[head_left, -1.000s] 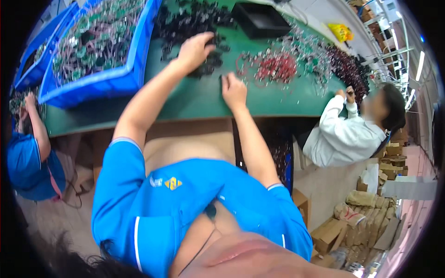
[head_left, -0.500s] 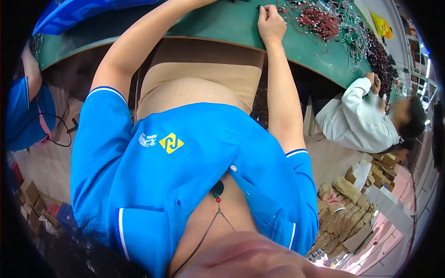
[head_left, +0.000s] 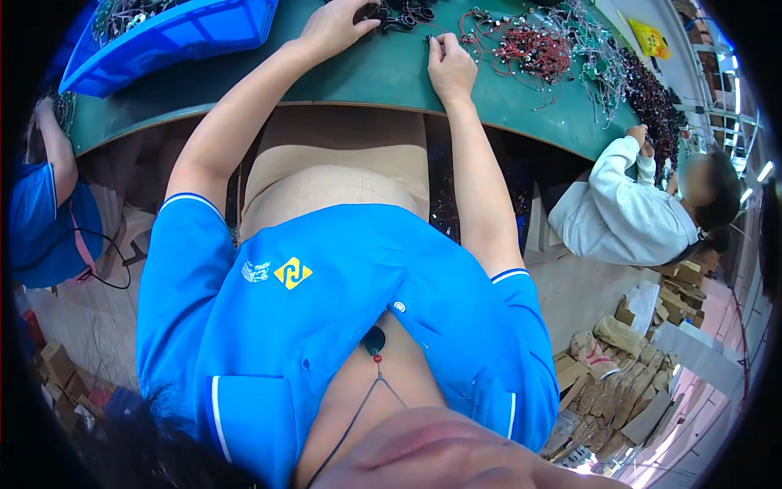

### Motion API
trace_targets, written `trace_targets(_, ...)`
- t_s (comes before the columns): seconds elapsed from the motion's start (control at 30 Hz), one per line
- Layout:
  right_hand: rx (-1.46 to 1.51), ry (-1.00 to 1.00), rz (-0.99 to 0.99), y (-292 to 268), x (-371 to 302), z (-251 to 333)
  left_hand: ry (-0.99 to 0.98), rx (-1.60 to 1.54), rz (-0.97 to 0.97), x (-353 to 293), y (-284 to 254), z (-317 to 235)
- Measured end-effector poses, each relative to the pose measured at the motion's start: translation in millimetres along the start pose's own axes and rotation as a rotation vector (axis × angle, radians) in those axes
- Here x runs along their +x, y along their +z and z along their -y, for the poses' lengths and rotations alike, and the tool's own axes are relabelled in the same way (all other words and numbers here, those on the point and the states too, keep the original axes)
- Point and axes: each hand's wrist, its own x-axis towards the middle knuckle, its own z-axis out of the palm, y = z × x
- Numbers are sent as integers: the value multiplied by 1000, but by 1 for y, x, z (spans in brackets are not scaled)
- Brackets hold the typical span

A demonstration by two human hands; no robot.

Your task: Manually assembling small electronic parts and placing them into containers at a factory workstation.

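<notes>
My left hand (head_left: 332,31) is over the far side of the green table (head_left: 326,88), its fingers and thumb closed around part of a black wire bundle (head_left: 371,12). More black wires (head_left: 411,15) lie on the table just right of it. To the right, my right hand (head_left: 453,72) pinches a small black piece (head_left: 429,38) between thumb and forefinger; its exact kind is too small to make out. Past that hand lies a tangled heap of red wires (head_left: 533,53) with small shiny ends.
A blue plastic bin (head_left: 175,50) holding wires stands at the left. Grey-green wires (head_left: 601,69) and dark wires (head_left: 652,98) heap up at the right, near a yellow packet (head_left: 649,38). A person in a grey hoodie (head_left: 623,208) works there; another in blue (head_left: 53,220) is at left.
My right hand has come nearer and to the left with the small black piece. The view has tilted farther over the table, bringing my left hand, the black wires and more of the bin into sight.
</notes>
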Motion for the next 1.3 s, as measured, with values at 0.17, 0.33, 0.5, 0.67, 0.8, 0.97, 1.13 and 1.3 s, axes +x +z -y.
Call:
trace_targets(0.17, 13, -3, 9, -1, 0, 3, 205, 199, -244, -2, 2, 19)
trace_targets(0.33, 6, -19, 1, 0, -1, 4, 279, 220, -411, 3, 12, 26)
trace_targets(0.5, 10, -22, -12, -4, 1, 6, 241, 22, -444, -9, 9, -9)
trace_targets(0.67, 23, -17, -14, -8, 1, 11, 202, -198, -429, -12, 9, -24)
trace_targets(0.8, 22, -27, -16, -8, 0, 12, 166, -372, -390, -9, 15, -23)
trace_targets(0.97, 25, -44, -43, -5, 1, 10, 37, -595, -240, -10, 26, -23)
trace_targets(1.13, 28, -49, -41, -7, 2, 13, -89, -809, -177, -9, 36, -25)
trace_targets(1.3, 26, -38, -51, -13, -1, 12, -81, -890, -208, -9, 34, -32)
